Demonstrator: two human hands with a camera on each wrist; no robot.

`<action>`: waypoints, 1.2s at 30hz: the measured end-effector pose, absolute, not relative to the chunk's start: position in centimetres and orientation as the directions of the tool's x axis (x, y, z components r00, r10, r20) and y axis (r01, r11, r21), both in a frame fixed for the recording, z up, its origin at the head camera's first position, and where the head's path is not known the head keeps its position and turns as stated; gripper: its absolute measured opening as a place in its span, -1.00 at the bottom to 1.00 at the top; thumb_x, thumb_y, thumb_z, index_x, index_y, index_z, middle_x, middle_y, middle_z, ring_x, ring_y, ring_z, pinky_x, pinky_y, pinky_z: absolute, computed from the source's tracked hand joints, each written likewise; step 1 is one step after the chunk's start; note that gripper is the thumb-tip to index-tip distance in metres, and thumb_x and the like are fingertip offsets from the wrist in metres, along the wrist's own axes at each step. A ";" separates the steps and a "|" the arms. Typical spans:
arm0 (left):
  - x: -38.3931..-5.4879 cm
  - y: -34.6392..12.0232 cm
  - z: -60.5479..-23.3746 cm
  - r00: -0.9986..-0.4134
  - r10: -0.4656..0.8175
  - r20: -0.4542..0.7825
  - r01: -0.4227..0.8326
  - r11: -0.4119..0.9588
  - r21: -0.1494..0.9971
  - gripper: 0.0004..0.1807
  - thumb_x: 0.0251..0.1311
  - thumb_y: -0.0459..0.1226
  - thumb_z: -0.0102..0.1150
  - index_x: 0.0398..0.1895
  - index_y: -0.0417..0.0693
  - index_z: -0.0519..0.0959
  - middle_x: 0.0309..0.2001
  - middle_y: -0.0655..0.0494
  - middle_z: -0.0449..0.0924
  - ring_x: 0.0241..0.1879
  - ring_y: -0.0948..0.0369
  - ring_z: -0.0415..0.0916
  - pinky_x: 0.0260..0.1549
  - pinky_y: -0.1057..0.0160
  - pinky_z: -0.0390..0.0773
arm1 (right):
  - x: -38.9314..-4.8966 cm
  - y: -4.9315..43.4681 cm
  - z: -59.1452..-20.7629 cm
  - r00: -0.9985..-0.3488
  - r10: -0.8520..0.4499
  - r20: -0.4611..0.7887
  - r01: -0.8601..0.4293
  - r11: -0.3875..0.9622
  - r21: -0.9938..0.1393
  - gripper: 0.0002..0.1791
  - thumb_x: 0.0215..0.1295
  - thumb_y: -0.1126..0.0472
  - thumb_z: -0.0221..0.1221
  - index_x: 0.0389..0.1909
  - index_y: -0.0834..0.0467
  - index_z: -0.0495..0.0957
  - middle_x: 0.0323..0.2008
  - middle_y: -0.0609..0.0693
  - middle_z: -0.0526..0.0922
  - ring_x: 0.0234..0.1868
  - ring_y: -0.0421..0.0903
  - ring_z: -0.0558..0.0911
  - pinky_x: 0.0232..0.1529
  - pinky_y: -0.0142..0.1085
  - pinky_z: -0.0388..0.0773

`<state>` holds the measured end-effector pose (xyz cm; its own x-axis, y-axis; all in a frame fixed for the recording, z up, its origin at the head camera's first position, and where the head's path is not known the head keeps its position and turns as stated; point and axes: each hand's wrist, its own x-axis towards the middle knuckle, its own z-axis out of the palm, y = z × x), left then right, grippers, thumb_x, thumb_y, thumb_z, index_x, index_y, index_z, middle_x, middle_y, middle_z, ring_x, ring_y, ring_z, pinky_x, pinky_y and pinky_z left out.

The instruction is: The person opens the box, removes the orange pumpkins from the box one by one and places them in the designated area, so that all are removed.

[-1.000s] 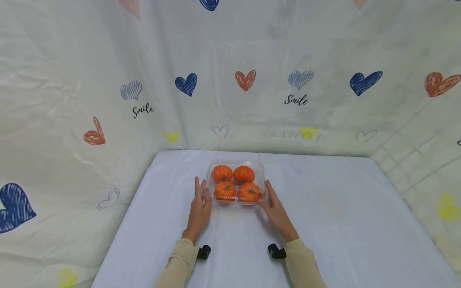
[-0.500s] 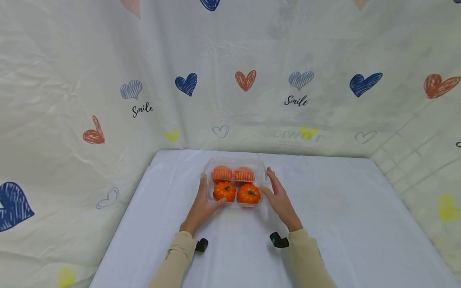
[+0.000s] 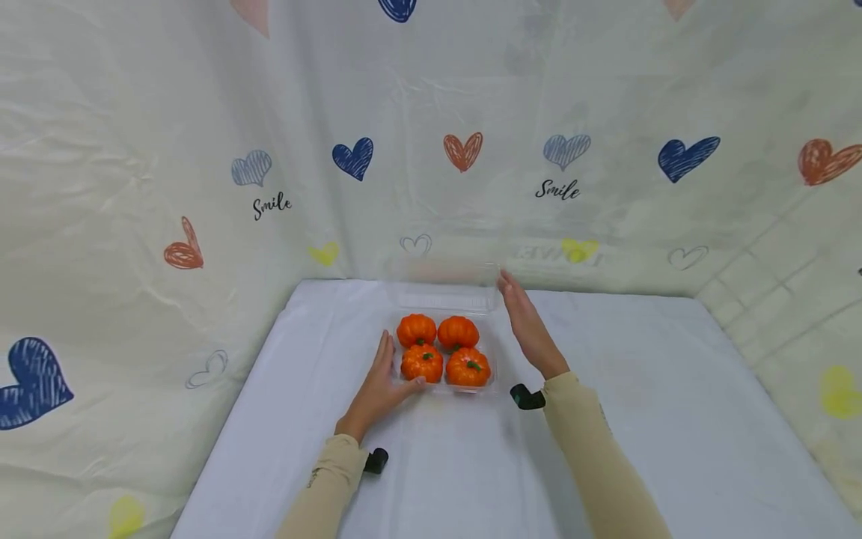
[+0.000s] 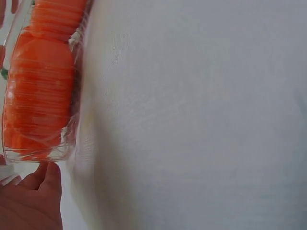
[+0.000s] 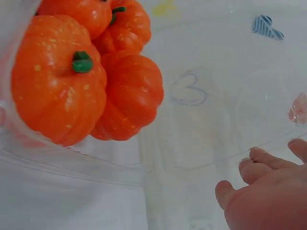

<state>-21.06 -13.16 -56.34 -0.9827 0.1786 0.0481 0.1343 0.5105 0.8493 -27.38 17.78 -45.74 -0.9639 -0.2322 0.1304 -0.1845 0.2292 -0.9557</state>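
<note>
A clear plastic container [image 3: 488,344] stands close to the far edge of the desk [image 3: 646,419], nearer its far-left corner than its far-right one, with four orange pumpkins [image 3: 422,363] inside in two rows of two. Its lid [image 3: 441,288] is raised beyond the far row — so transparent and blurred that its outline nearly melts into the printed curtain [image 3: 431,97] behind the desk.

The left hand [image 3: 377,389] is spread around the container's near-left corner, thumb reaching along the near side and fingers lying fairly straight against the left wall; how firmly they press cannot be told. The left wrist view cuts this hand off at the lower left, and the pumpkins there are streaked by the ribbed plastic and cropped by the picture's edge.

The right hand [image 3: 528,322] is up by the lid's right edge, fingers extended rather than curled. Whether they touch the lid is hard to make out, even in the right wrist view, where the hand is cropped and the clear plastic shows only as faint lines. In that view one green stem [image 5: 82,62] is plain — the pumpkins at the top run out of the picture. The near edge of the desk is out of sight.
</note>
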 end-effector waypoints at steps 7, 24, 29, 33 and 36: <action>-20.9 -13.1 -56.5 -0.981 0.190 0.043 0.136 0.510 0.850 0.37 0.24 0.26 0.44 0.76 -0.19 -0.22 0.76 0.04 -0.41 0.71 0.01 -0.25 0.60 -0.11 -0.04 | -30.7 18.3 -44.7 -0.958 -0.275 0.075 -0.120 0.148 -0.982 -0.15 0.71 -0.37 -0.39 0.78 0.01 -0.24 0.71 0.20 -0.03 0.71 0.04 -0.03 0.67 -0.03 -0.16; -20.8 -13.0 -56.0 -0.979 0.202 0.034 0.127 0.469 0.874 0.33 0.28 0.17 0.46 0.76 -0.21 -0.22 0.76 -0.02 -0.39 0.68 -0.03 -0.08 0.54 -0.07 0.18 | -34.0 18.1 -46.5 -0.939 -0.330 -0.101 0.102 0.016 -0.995 0.17 0.53 -0.58 -0.43 0.71 0.24 -0.49 0.74 0.17 -0.37 0.72 0.08 -0.33 0.67 0.08 -0.24; -20.8 -13.0 -55.9 -0.980 0.198 0.024 0.117 0.471 0.874 0.32 0.28 0.16 0.46 0.76 -0.21 -0.21 0.76 -0.03 -0.37 0.68 -0.04 -0.06 0.52 -0.08 0.22 | -34.2 18.3 -47.6 -0.919 -0.359 -0.164 0.164 0.031 -0.986 0.18 0.51 -0.60 -0.42 0.70 0.21 -0.55 0.72 0.18 -0.48 0.71 0.13 -0.39 0.65 0.14 -0.21; -20.6 -13.0 -55.8 -0.981 0.193 0.009 0.103 0.483 0.869 0.33 0.26 0.17 0.47 0.76 -0.18 -0.20 0.76 0.01 -0.38 0.68 -0.05 -0.08 0.51 -0.08 0.22 | -34.0 18.4 -48.6 -0.905 -0.369 -0.210 0.213 0.031 -0.976 0.18 0.50 -0.60 -0.42 0.69 0.17 -0.58 0.72 0.17 -0.51 0.71 0.14 -0.39 0.65 0.16 -0.20; -20.5 -13.1 -55.8 -0.982 0.191 0.001 0.096 0.487 0.868 0.33 0.26 0.17 0.48 0.76 -0.16 -0.20 0.76 0.03 -0.38 0.68 -0.04 -0.07 0.51 -0.07 0.23 | -33.9 18.4 -49.1 -0.901 -0.361 -0.242 0.251 0.022 -0.968 0.22 0.46 -0.63 -0.39 0.70 0.16 -0.58 0.73 0.14 -0.48 0.72 0.11 -0.37 0.65 0.13 -0.19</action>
<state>-20.46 -13.07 -55.78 -0.9816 0.1909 0.0015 0.0961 0.4875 0.8678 -33.94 18.43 -49.12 -0.9006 -0.3614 -0.2416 0.2507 0.0222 -0.9678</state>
